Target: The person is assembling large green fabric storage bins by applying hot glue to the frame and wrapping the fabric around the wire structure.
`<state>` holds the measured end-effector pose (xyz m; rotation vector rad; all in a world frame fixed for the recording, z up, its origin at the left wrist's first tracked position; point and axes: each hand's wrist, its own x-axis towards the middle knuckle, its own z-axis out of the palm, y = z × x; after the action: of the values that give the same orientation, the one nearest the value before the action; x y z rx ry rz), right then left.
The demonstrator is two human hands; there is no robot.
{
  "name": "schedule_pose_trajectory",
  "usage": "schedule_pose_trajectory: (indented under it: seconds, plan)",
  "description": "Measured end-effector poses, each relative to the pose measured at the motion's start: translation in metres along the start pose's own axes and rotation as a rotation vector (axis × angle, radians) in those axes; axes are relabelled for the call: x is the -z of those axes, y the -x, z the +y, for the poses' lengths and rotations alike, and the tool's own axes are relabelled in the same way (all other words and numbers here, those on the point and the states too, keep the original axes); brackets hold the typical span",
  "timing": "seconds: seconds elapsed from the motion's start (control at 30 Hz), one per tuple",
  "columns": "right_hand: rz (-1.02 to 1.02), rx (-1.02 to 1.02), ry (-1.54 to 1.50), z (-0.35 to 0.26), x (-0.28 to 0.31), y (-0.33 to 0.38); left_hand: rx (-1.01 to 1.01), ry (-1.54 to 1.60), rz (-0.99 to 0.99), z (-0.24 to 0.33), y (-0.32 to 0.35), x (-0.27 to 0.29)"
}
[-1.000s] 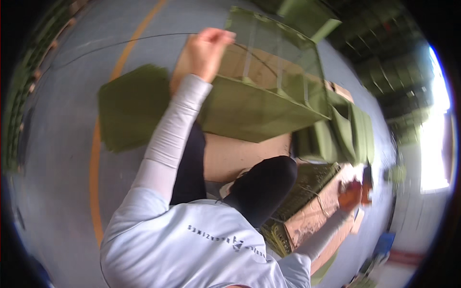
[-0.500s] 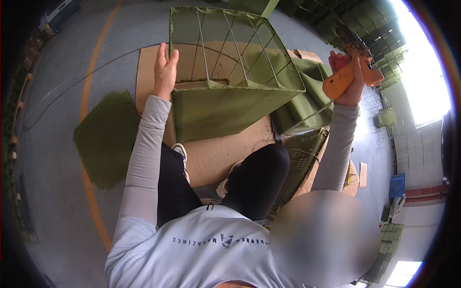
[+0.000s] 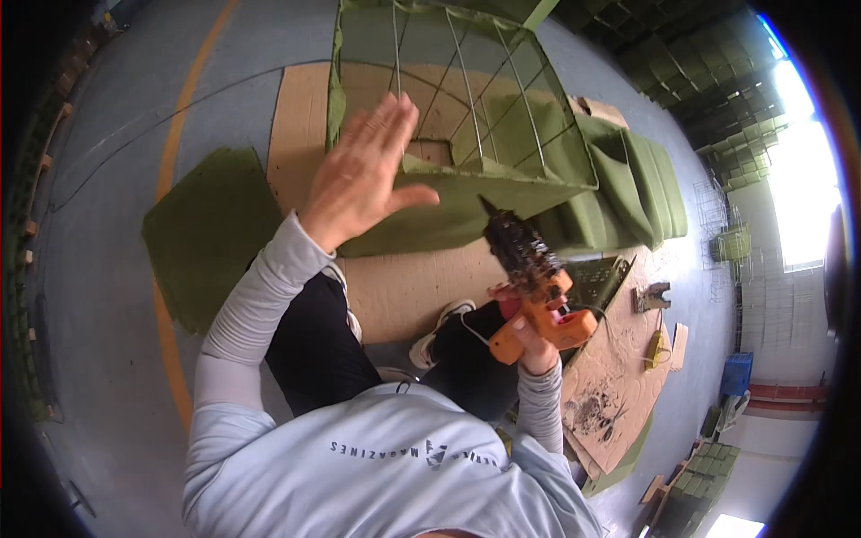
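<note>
My left hand (image 3: pixel 359 175) is raised in front of a box-shaped wire frame covered in green cloth (image 3: pixel 430 215), its fingers stretched and thumb spread. It holds nothing; whether it touches the cloth edge I cannot tell. Thin metal rods (image 3: pixel 462 81) cross the frame's open top. My right hand (image 3: pixel 535 348) grips an orange glue gun (image 3: pixel 552 325) by its handle. The gun's front is crusted dark, and its pointed nozzle is directed up and left towards the cloth frame, apart from it.
Under the frame lies a cardboard sheet (image 3: pixel 404 300). A flat green panel (image 3: pixel 211 238) rests on the floor at left. Folded green cloth pieces (image 3: pixel 641 188) are at right. Nearer, another cardboard piece (image 3: pixel 619 377) bears dark scraps, a small metal stand (image 3: pixel 652 297) and a yellow object (image 3: pixel 659 350).
My left hand has left the frame's left edge and moved right and nearer. My right hand has brought the glue gun down and left from the upper right. The view has shifted slightly.
</note>
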<state>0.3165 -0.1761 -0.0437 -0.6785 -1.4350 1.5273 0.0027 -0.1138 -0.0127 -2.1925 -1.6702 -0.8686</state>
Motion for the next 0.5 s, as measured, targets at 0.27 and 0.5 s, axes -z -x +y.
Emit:
schedule_pose_trajectory:
  seconds: [0.27, 0.5]
  plan:
    - [0.199, 0.035, 0.026, -0.007, 0.033, 0.011, 0.062, -0.224, 0.033, 0.008, -0.042, -0.051]
    - [0.050, 0.006, -0.084, -0.016, 0.018, 0.013, 0.037, -0.169, -0.014, 0.037, -0.059, -0.084]
